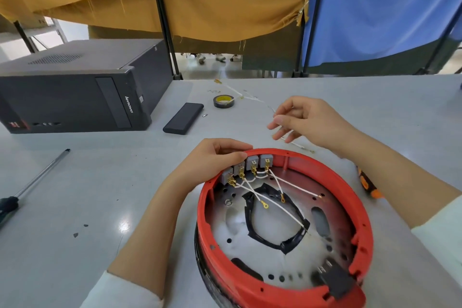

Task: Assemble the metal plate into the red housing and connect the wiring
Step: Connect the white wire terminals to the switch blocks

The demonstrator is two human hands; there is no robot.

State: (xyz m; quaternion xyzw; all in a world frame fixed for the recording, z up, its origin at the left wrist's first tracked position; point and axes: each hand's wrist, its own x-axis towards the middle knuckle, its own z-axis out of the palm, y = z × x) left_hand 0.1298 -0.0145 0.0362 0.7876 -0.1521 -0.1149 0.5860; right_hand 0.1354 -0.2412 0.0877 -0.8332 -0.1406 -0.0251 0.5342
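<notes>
your left hand [220,157] grips the far rim of the red housing [350,197] to steady it, metal plate [280,255] already seated inside, while your right hand [307,120] pinches a loose white wire [252,99] for connecting.

Red housing [332,170] cut off by bottom edge, screwdriver [27,187] by left edge, orange tool [367,182] half hidden behind right forearm.

Grey table [75,182]: computer [75,97], tape [223,101], housing [275,292].
</notes>
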